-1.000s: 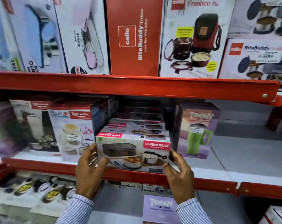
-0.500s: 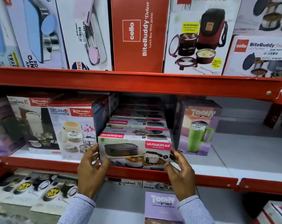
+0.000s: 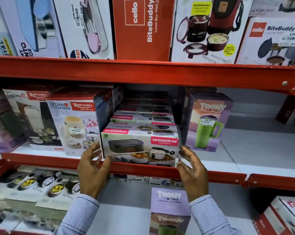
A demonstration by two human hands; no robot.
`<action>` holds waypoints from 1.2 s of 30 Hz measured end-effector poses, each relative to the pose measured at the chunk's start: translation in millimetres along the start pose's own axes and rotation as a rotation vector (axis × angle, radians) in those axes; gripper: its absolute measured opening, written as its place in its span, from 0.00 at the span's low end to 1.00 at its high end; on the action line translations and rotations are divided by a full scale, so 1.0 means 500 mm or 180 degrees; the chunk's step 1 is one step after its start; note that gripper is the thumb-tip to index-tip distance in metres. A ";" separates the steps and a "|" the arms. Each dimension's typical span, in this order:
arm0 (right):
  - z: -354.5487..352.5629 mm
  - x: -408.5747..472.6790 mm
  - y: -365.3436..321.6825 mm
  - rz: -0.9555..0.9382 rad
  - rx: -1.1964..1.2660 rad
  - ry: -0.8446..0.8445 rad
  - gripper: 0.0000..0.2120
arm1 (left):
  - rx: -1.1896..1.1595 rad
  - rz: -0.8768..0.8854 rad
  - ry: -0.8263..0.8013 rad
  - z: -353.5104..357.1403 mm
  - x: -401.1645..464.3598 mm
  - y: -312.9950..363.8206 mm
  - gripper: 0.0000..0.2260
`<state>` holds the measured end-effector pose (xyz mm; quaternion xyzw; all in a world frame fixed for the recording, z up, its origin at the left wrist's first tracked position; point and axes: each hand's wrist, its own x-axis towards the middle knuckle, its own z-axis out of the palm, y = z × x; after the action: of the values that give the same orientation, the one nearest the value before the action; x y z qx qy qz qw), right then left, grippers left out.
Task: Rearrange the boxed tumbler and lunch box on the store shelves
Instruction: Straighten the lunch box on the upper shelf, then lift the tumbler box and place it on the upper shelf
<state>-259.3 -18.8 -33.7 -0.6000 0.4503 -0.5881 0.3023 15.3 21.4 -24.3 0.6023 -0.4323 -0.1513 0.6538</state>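
1. Left hand (image 3: pixel 92 172): half a second ago its fingers lay against the left end of the lunch box (image 3: pixel 140 148); now they are spread wide and stand just off that end, gripping nothing.
2. Lunch box: it sits on the middle shelf (image 3: pixel 41 160) with its front face at the red shelf lip, at the head of a row of like boxes (image 3: pixel 143 117) running back into the shelf. Over the last second it has settled there and both hands have loosened, which suggests that the placing of this item is finished.
3. Right hand (image 3: pixel 192 172): fingers open and fanned, with the tips near the right lower corner of the lunch box; contact, if any, is slight and cannot be told for certain.
4. Tumbler box (image 3: pixel 209 122): it stands upright on the same shelf, just right of the lunch box row. A second tumbler box (image 3: pixel 170 211) stands on the shelf below, between the forearms; by the task, it is probably the next item to be handled.
5. Writing, left to right: "RISHABH" and "SEDAN-3 LUNCH PACK" on the white box (image 3: pixel 72 126) at left; "VARMORA Homeware" on the lunch box; "TOONY" on both tumbler boxes.
6. Upper shelf: "cello BiteBuddy, Lunch Box With Jac…" on the red box (image 3: pixel 143 28); "MICROWAVABLE STAINLESS STEEL" on a yellow sticker (image 3: pixel 201 9); "cello BiteBuddy" again at far right.
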 end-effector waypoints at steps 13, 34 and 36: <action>-0.133 -0.190 0.276 0.1435 -0.0811 -0.0809 0.30 | 0.0761 -0.1580 -0.1965 0.101 -0.280 -0.238 0.31; -0.205 -0.157 0.003 0.0526 0.0107 -0.0715 0.21 | 0.0325 -0.0089 -0.1594 0.062 -0.273 0.037 0.23; -0.207 -0.146 -0.014 0.0445 0.0186 -0.0643 0.22 | 0.0258 -0.0026 -0.1513 0.066 -0.266 0.061 0.24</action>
<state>-351.9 66.9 -46.0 -0.6142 0.4409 -0.5151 0.4038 -96.5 102.2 -50.6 0.5773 -0.5773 -0.2740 0.5083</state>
